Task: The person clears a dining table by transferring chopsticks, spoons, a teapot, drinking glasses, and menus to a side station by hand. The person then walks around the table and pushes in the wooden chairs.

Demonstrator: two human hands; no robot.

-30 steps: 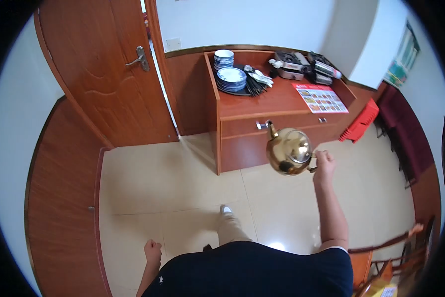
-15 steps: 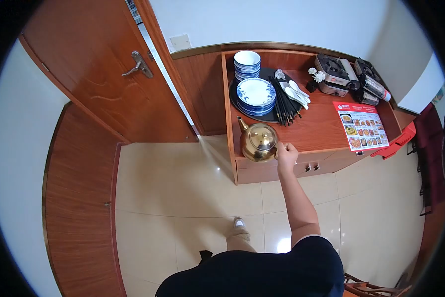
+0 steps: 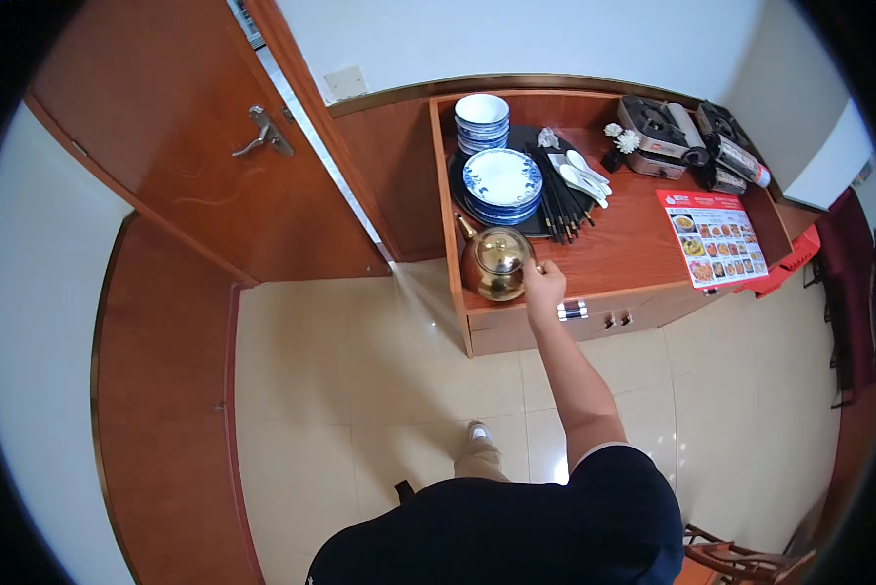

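At the near left corner of the desk [image 3: 623,255], inside its raised left side wall, sits or hovers a polished gold teapot [image 3: 497,265]; contact between base and desktop cannot be confirmed from this angle. Lid on, body roughly upright, spout toward the left wall, handle toward the right. State of hands: right hand [image 3: 545,283] is grasping the teapot at its handle, fingers curled, the arm extended over the front edge; left hand lies outside the view, so its state cannot be told. Just behind the teapot, toward the far left corner: a dark tray [image 3: 526,139] carrying a stack of plates [image 3: 502,178], a stack of bowls [image 3: 482,112], black chopsticks [image 3: 559,207] and white spoons [image 3: 584,181]. Toward the right end: a printed menu sheet [image 3: 715,239] by the front edge, portable stoves [image 3: 653,125] by the back edge. Step in hand, as judged: positioning the teapot at the near left corner. Next move, as judged, calls for a level base fully inside the front edge, spout clear of wall and plates, and weight borne by the desktop before any loosening of the grip.
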